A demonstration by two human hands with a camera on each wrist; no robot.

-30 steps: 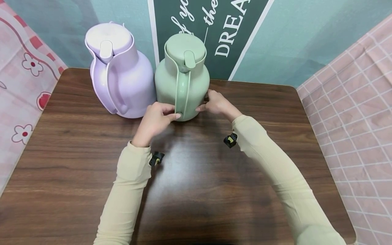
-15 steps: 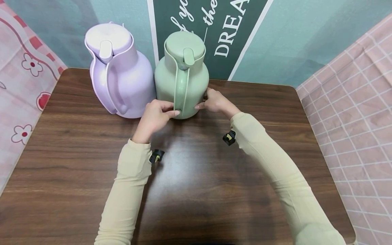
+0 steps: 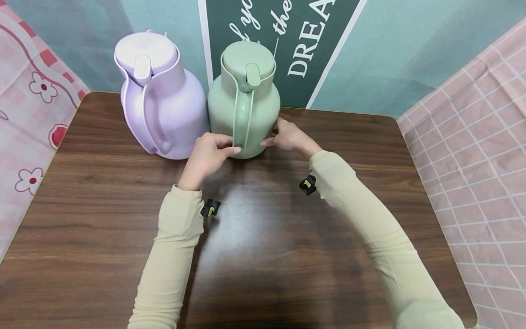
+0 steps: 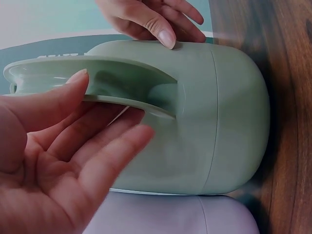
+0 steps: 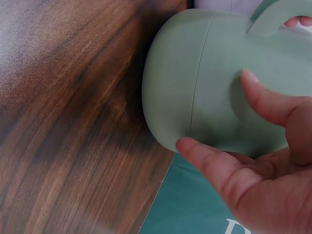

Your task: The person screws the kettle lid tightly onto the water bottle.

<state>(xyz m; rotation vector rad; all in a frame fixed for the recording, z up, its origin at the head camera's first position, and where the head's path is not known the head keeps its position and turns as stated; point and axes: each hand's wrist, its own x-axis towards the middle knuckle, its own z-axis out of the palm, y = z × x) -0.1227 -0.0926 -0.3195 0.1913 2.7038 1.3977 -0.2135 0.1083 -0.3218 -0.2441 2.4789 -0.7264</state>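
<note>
A mint-green vacuum jug (image 3: 263, 100) stands upright at the table's back edge, its handle (image 3: 242, 121) facing me. My left hand (image 3: 207, 155) pinches the lower handle. In the left wrist view its thumb lies on the handle's edge, and the fingers reach along the other side. My right hand (image 3: 289, 137) rests against the jug's right side, low down. In the right wrist view that thumb (image 5: 268, 97) touches the body and the extended fingers (image 5: 209, 163) reach round the far side. Close on the left stands a lilac jug (image 3: 185, 109) of the same shape.
The wooden table (image 3: 263, 256) stretches in front of both jugs. Behind them hangs a teal cloth (image 3: 390, 50) with a dark green lettered panel (image 3: 304, 55). Pink patterned cloth (image 3: 34, 128) borders the left side, pink checked cloth (image 3: 485, 155) the right.
The green jug has shifted slightly back toward the cloth, and both hands have moved with it. The lilac jug stays in place.
</note>
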